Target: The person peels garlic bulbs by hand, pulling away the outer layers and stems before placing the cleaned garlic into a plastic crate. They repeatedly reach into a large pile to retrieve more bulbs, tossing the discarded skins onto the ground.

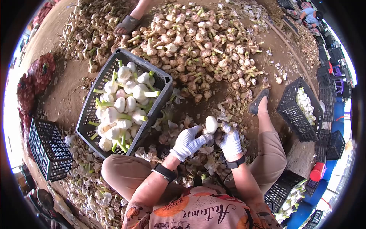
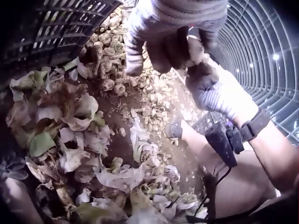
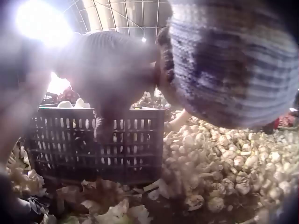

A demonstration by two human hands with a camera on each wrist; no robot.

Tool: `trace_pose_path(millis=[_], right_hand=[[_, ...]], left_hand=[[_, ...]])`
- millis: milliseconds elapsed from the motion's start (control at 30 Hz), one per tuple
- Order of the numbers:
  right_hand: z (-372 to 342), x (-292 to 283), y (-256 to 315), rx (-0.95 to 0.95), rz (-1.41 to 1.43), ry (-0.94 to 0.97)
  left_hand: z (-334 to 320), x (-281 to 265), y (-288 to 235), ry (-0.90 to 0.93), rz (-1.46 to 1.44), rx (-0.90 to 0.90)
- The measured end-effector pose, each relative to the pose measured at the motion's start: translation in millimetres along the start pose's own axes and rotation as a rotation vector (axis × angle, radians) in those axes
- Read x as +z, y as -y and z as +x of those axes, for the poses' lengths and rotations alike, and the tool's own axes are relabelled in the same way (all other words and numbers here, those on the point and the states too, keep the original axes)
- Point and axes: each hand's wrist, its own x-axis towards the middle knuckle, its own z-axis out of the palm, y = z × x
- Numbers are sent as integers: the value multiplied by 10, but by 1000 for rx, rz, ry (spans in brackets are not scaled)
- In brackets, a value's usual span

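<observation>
Both hands wear whitish knit gloves with darkened fingertips. A peeled white garlic bulb (image 1: 211, 124) is between them in the head view. The left hand (image 1: 189, 142) holds the bulb from its left and lower side, fingers bent around it. At its right side, the right hand (image 1: 229, 142) pinches with thumb and fingers. In the left wrist view the left hand (image 2: 180, 23) is above the right hand (image 2: 222, 91), their fingertips meeting. The right wrist view shows the right hand (image 3: 229, 65) large and close, the left hand (image 3: 112, 70) behind; the bulb is hidden there.
A grey crate (image 1: 162, 95) of white bulbs stands left of the hands. Unpeeled garlic (image 1: 198, 42) is heaped ahead, with loose skins (image 1: 95, 191) around the legs. More crates (image 1: 49, 149) stand at both sides. Another person's sandalled foot (image 1: 127, 25) is beside the heap.
</observation>
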Motion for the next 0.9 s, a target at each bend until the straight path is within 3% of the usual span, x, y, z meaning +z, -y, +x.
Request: trace_pose_path(millis=[33, 133, 233, 300, 367, 400, 433, 467, 500, 533, 567, 633, 700, 767, 833, 867, 900], right_hand=[[5, 10, -44, -27, -61, -78], [-2, -18, -30, 129, 121, -111], [74, -132, -37, 205, 351, 12], [85, -64, 5, 177, 340, 72], [142, 148, -2, 194, 331, 258], [-1, 592, 62, 177, 253, 204], [14, 621, -86, 29, 66, 327], [-38, 941, -14, 219, 70, 408], [-121, 1231, 74, 237, -17, 531], [13, 1238, 61, 114, -220, 526], [207, 1191, 18, -8, -422, 514], [883, 860, -77, -290, -718, 274], [1767, 257, -227, -314, -685, -94], [2128, 76, -117, -578, -1454, -244], [2389, 206, -9, -395, -1719, -295], [2456, 360, 30, -186, -1823, -261], [2472, 446, -1, -164, -1929, -234]], left_hand=[[-9, -17, 30, -9, -4, -2], [-11, -105, 94, -345, 319, 152], [17, -224, 78, -427, 478, -23], [56, -202, 259, -420, 634, -5], [73, -91, 484, -307, 844, 64], [33, -72, 408, -82, 914, 29], [-40, -26, 403, -71, 1023, 56], [-1, 62, 895, -99, 918, 210], [112, 110, 1349, -127, 810, 360], [19, 40, 913, -77, 1274, 478], [-49, -9, 545, -19, 952, 133], [-13, -53, 348, 16, 944, 31], [-12, -34, 354, -79, 871, 125], [1, -10, 322, -83, 823, 148], [14, -11, 338, -30, 747, 146], [16, -2, 360, -27, 745, 129], [25, -6, 365, -23, 743, 111]])
